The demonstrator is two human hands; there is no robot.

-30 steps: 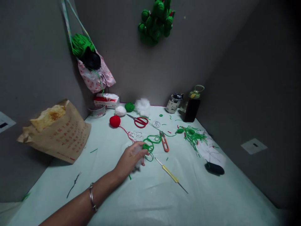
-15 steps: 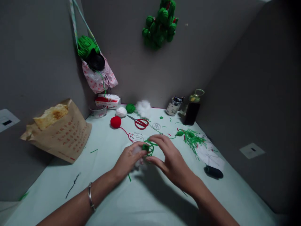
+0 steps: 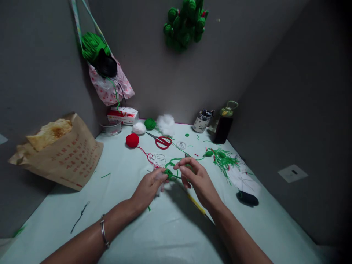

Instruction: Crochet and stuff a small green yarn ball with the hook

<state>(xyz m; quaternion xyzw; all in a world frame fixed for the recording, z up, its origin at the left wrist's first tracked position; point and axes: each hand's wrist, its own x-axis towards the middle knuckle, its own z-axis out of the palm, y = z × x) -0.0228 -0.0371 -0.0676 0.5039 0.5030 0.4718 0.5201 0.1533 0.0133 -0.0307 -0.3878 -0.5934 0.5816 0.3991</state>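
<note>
My left hand (image 3: 150, 187) pinches a small green crochet piece (image 3: 168, 173) between thumb and fingers, with some whitish, see-through material below it. Loops of green yarn (image 3: 176, 177) run from the piece to my right hand (image 3: 198, 178). The right hand's fingers are curled together on the yarn, and part of the strand is hidden behind them. A yellow-handled crochet hook (image 3: 196, 204) shows just below my right hand; I cannot tell whether it touches the hand.
Red-handled scissors (image 3: 163, 142), a red yarn ball (image 3: 132, 140), white stuffing (image 3: 165, 124) and loose white yarn (image 3: 156, 160) lie beyond my hands. Green yarn scraps (image 3: 227, 161) and a dark roll (image 3: 247, 198) lie right. A paper bag (image 3: 66, 157) stands left, a bottle (image 3: 228, 110) back right.
My right hand has moved slightly right and its fingers have closed from a wider spread. The yellow crochet hook has come into view below it. The whole view has shifted a little.
</note>
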